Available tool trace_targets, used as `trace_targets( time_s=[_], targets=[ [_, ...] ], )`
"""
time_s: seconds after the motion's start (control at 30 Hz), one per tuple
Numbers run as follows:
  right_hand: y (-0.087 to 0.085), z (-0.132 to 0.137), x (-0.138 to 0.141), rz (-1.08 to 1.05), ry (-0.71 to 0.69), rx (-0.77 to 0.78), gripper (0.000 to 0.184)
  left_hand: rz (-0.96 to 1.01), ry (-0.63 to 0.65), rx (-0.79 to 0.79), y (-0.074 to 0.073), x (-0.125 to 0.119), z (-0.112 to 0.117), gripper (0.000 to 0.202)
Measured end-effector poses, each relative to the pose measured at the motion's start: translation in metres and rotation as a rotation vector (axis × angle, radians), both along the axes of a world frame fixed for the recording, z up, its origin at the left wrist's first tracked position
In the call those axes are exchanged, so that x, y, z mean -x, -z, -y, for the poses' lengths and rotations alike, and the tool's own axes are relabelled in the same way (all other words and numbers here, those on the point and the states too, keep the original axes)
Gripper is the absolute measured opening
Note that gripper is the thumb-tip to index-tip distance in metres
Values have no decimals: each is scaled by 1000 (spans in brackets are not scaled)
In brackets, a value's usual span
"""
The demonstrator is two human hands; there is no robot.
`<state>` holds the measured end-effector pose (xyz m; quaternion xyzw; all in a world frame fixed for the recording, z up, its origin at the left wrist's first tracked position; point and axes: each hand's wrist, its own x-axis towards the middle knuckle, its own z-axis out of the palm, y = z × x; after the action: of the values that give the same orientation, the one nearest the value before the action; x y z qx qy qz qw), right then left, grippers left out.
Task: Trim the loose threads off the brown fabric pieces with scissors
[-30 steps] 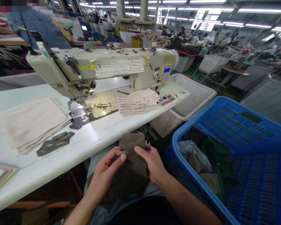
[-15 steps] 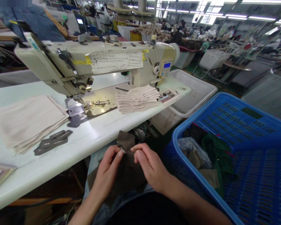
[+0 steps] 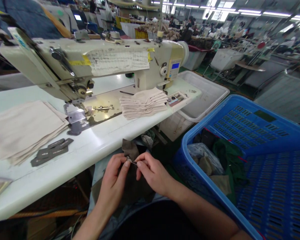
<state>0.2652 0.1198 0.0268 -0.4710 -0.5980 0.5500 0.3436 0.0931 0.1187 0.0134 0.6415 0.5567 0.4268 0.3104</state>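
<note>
Over my lap, my left hand (image 3: 115, 176) is closed in a pinch on a piece of dark olive-brown cloth (image 3: 130, 149). A small pale bit shows at its thumb tip. My right hand (image 3: 152, 173) pinches a thin, slender tool (image 3: 134, 163), its tip touching the cloth beside my left thumb. The tool's exact kind is too small to make out. More of the brown cloth (image 3: 135, 186) hangs below both hands. On the table edge in front lie several dark fabric tabs (image 3: 52, 151) with small light marks.
A sewing machine (image 3: 115, 61) stands on the white table (image 3: 97, 146). Cream fabric pieces are stacked to its left (image 3: 25, 128) and a folded pile (image 3: 143, 103) lies to the right. A blue basket (image 3: 190, 140) with cloth and a white bin (image 3: 210, 110) stand at the right.
My right hand has moved left, so the slender tool now meets the cloth at my left fingertips. The whole view has shifted slightly; my left hand keeps its pinch.
</note>
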Motion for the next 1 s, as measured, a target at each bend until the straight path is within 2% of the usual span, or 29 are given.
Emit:
trace_targets(
  time_s=[0.23,0.43,0.53,0.63,0.8,0.9,1.0],
  targets=[
    [0,-2,0,29,-1,2,9,-113,31,-100,2,1,0,16],
    [4,-1,-1,78,32,28,15,-324,63,-295,2,0,2,12],
    [7,-3,2,-6,55,104,18,-406,72,-383,1,-1,4,10],
    [10,-6,4,-104,64,230,12,-449,80,-429,1,-2,5,10],
    [13,-7,6,-85,150,252,12,-418,63,-400,1,-4,6,11],
    [15,-5,7,-74,184,234,13,-343,39,-293,-1,-4,8,13],
    [13,-3,5,-129,155,221,11,-253,15,-185,-3,-2,7,16]
  ],
)
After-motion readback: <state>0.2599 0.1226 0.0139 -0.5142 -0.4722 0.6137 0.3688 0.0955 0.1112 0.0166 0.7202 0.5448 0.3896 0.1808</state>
